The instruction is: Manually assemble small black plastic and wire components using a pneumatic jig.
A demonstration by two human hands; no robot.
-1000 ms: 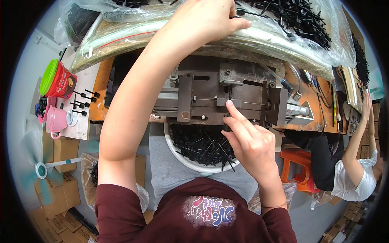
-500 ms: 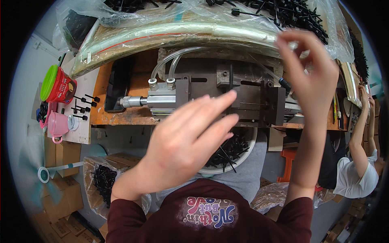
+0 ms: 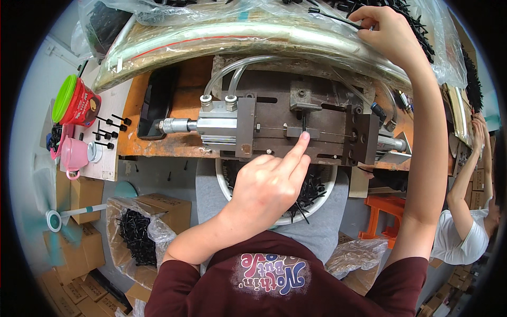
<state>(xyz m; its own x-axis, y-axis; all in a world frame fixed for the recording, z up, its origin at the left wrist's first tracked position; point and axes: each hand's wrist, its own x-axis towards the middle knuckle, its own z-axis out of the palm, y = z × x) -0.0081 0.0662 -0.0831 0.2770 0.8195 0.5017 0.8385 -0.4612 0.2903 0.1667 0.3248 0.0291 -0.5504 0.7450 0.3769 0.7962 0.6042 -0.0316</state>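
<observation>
My left hand (image 3: 268, 182) reaches over a metal clamping fixture (image 3: 330, 124), index finger stretched out. Its fingertip rests at the near end of a thin black pin (image 3: 303, 120) standing in the middle of the fixture; the other fingers are partly bent, with nothing visible in them. At the far right, my right hand (image 3: 384, 33) pinches the end of a black rod with a small knobbed head (image 3: 330, 17), beside a heap of similar black parts (image 3: 409, 29) on clear plastic.
An air cylinder (image 3: 219, 129) with clear hoses sits left of the fixture. In my lap is a white basin (image 3: 328, 203) of black parts. A phone (image 3: 156, 105), red tub (image 3: 84, 105) and pink cup (image 3: 75, 156) stand at left. Another person's arms (image 3: 470, 169) show at right.
My right hand has moved up and away to the heap and closed on a black rod. My left index finger has come down onto the pin in the fixture.
</observation>
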